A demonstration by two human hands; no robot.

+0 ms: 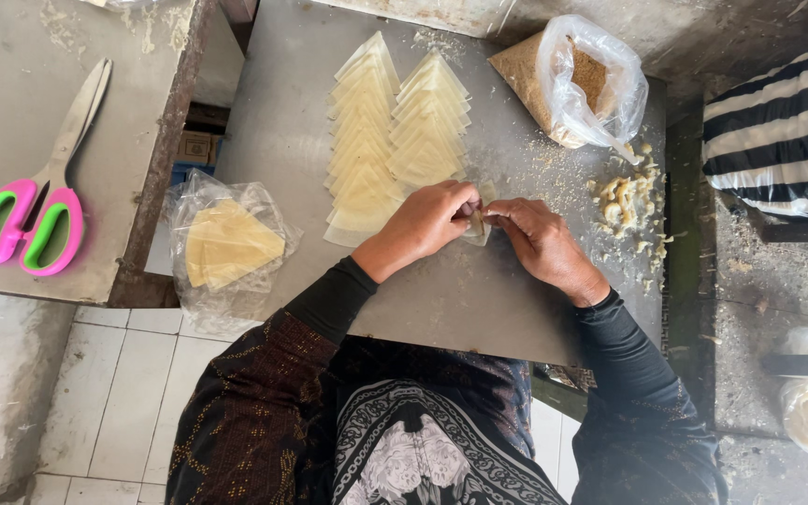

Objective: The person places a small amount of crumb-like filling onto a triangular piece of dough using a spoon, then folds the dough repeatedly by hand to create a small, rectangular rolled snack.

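My left hand [427,222] and my right hand [540,241] meet over a grey metal table [479,299], both pinching one small pale pastry wrapper [481,223] between the fingertips. Just beyond my left hand lie two overlapping rows of triangular pale yellow wrappers [395,131]. A small heap of crumbly yellowish filling [624,198] sits to the right of my right hand.
A clear plastic bag of brown crumbs [572,79] lies at the table's far right. A plastic bag holding more wrappers [226,245] rests at the left edge. Pink and green scissors [35,201] lie on a second table. A striped cloth [783,131] is at right.
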